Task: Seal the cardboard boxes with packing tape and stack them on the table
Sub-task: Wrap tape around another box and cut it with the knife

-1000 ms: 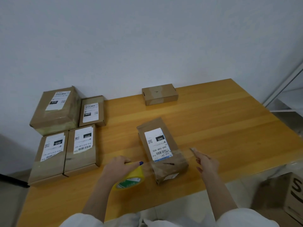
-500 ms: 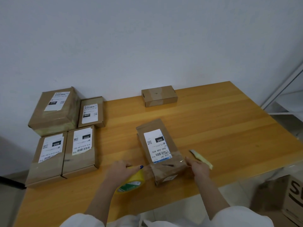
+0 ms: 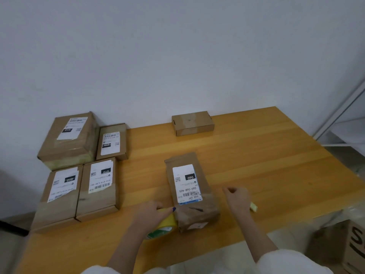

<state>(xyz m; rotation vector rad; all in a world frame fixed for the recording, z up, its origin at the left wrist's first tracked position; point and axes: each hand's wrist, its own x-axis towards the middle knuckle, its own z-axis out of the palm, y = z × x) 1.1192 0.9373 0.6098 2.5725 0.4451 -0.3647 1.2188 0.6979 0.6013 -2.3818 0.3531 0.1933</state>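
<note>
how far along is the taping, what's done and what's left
Done: the four left boxes and the back box show tape. In hand: the 060 box, with a strip across its near end; the left hand grips the tape roll beside it, the right hand holds a pale yellow tool. Left: likely finishing this box, then stacking, since the boxes mostly lie side by side.

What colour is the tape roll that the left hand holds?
The tape roll is yellow, with green on its side face; the head view shows it.
</note>
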